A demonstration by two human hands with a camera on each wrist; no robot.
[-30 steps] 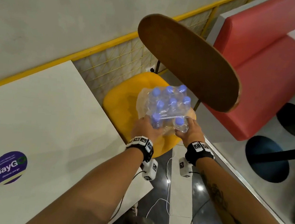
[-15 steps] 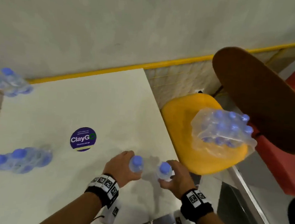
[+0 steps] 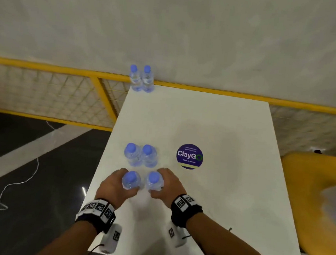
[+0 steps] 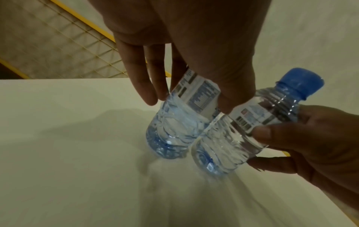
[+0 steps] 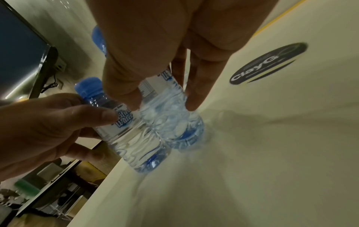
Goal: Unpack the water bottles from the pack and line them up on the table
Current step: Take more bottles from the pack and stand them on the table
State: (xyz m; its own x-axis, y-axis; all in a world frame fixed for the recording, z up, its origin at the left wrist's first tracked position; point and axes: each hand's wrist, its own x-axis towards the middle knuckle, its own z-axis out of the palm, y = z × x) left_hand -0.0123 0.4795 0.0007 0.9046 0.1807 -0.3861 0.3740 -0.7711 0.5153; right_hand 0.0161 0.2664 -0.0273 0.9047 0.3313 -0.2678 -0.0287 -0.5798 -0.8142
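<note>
With the left hand point(image 3: 115, 185) and right hand point(image 3: 166, 185) each curling fingers round one bottle at lower centre of the surface point(image 3: 227, 203), set both flat, touching, directly behind the standing pair point(image 3: 140, 155), then release.

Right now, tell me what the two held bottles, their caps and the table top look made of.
Bottles, one in the left hand and one in the right hand: thin clear plastic, glossy, ribbed walls showing water, printed label. Caps: opaque blue plastic, matte. Table top: smooth off-white, probably laminate; faint sheen, soft shadows.
</note>
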